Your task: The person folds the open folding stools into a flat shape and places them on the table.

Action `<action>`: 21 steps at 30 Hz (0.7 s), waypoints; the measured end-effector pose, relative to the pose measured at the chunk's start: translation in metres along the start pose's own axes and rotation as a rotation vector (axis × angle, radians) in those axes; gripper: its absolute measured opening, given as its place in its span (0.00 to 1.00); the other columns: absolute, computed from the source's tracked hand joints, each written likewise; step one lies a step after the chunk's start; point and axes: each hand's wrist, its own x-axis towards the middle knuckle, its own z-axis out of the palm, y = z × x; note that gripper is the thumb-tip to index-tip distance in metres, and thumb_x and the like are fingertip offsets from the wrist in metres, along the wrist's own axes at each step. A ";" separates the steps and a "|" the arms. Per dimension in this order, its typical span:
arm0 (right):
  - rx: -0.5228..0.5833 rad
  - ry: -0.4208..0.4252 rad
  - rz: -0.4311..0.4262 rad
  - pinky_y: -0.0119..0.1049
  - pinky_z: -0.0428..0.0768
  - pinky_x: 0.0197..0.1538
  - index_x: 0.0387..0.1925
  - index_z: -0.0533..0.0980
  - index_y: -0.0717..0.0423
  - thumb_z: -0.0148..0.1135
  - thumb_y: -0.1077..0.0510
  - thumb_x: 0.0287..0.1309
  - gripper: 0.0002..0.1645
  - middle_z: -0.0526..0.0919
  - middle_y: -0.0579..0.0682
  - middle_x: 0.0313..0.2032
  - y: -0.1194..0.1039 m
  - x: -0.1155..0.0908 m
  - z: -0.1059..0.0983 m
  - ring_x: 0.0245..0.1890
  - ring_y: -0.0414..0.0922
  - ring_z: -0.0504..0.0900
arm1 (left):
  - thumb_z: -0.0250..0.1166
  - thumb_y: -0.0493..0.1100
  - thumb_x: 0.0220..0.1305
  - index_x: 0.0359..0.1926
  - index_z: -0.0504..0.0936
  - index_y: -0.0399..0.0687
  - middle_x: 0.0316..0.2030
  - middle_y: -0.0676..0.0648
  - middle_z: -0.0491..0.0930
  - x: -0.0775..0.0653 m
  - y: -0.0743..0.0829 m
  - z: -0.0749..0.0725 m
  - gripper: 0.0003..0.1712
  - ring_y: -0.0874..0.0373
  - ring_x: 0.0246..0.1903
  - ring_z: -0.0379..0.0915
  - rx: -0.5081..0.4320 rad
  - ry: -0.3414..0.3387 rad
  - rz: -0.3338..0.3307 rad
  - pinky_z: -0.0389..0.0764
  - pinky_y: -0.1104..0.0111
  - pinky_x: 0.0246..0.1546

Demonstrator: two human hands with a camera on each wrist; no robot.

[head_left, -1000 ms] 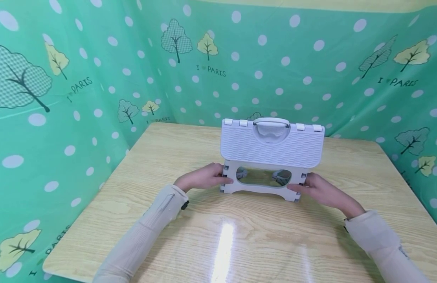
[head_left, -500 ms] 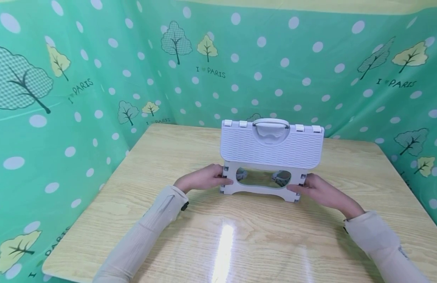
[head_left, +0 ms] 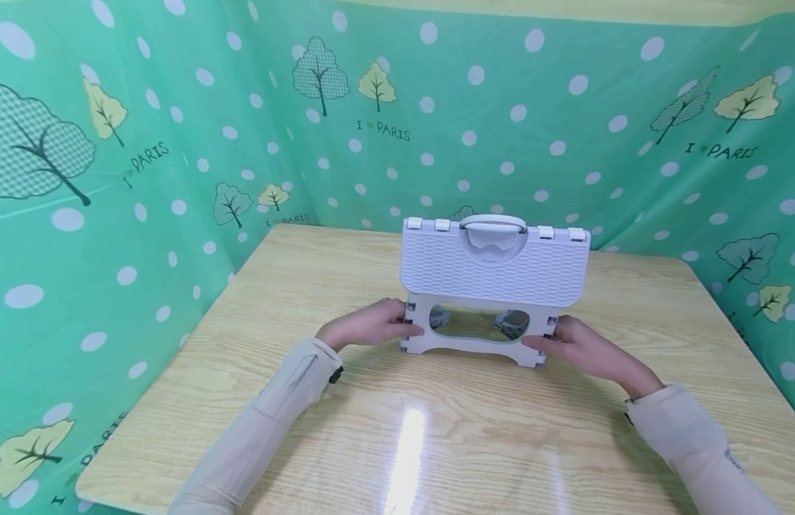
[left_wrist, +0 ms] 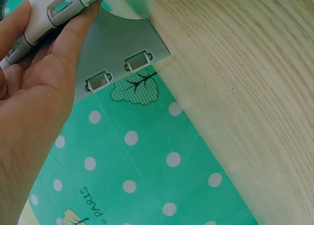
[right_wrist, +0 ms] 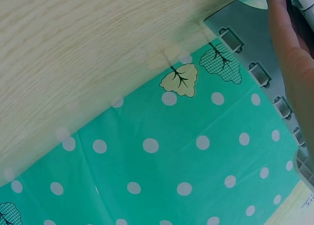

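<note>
A pale plastic folding stool (head_left: 494,275) stands partly folded on the table, its textured top panel tilted and its carry handle (head_left: 492,221) at the upper edge. My left hand (head_left: 378,323) grips the left side of the front leg panel (head_left: 471,347), thumb across the front and fingers behind. On the right side, my right hand (head_left: 587,345) holds the same panel in the same way. A grey hinged panel (left_wrist: 115,48) of the stool shows beyond my fingers in the left wrist view. The right wrist view has another grey stretch (right_wrist: 260,48) of it beside my hand.
The wooden table (head_left: 294,429) carries a bright light reflection in front of the stool. A green dotted curtain (head_left: 372,172) with printed trees hangs behind the table and along both sides.
</note>
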 end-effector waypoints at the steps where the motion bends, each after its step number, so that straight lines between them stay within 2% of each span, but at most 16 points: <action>1: 0.002 0.000 -0.003 0.35 0.61 0.18 0.49 0.76 0.59 0.60 0.51 0.70 0.16 0.65 0.44 0.19 0.000 0.000 0.000 0.18 0.35 0.57 | 0.59 0.44 0.73 0.54 0.81 0.42 0.38 0.49 0.85 0.000 0.000 0.000 0.14 0.64 0.23 0.67 0.001 0.001 -0.001 0.70 0.72 0.26; 8: -0.003 0.002 -0.001 0.35 0.61 0.18 0.49 0.76 0.59 0.60 0.51 0.70 0.16 0.68 0.45 0.20 0.000 0.000 0.000 0.17 0.35 0.58 | 0.59 0.44 0.73 0.54 0.81 0.41 0.37 0.49 0.85 0.000 0.001 0.000 0.14 0.63 0.23 0.67 0.000 0.003 0.001 0.70 0.72 0.26; 12: 0.001 0.001 0.002 0.35 0.61 0.18 0.49 0.76 0.58 0.60 0.51 0.70 0.15 0.71 0.48 0.22 0.000 0.000 0.000 0.18 0.35 0.59 | 0.59 0.43 0.73 0.54 0.81 0.41 0.39 0.49 0.85 0.000 0.001 0.000 0.14 0.57 0.25 0.71 -0.005 0.001 0.000 0.71 0.72 0.27; 15: 0.001 0.001 0.008 0.35 0.60 0.18 0.47 0.77 0.58 0.60 0.51 0.70 0.14 0.67 0.45 0.20 0.000 0.000 0.000 0.17 0.35 0.56 | 0.59 0.43 0.73 0.54 0.81 0.40 0.39 0.49 0.85 0.000 0.000 0.000 0.14 0.53 0.26 0.72 -0.010 0.000 -0.002 0.72 0.72 0.27; 21: -0.002 0.000 0.012 0.35 0.60 0.18 0.45 0.77 0.57 0.60 0.50 0.70 0.14 0.63 0.41 0.18 0.000 0.000 0.000 0.16 0.34 0.54 | 0.59 0.43 0.73 0.52 0.81 0.41 0.38 0.49 0.85 0.000 0.001 0.000 0.14 0.62 0.23 0.68 -0.003 0.000 -0.007 0.70 0.72 0.25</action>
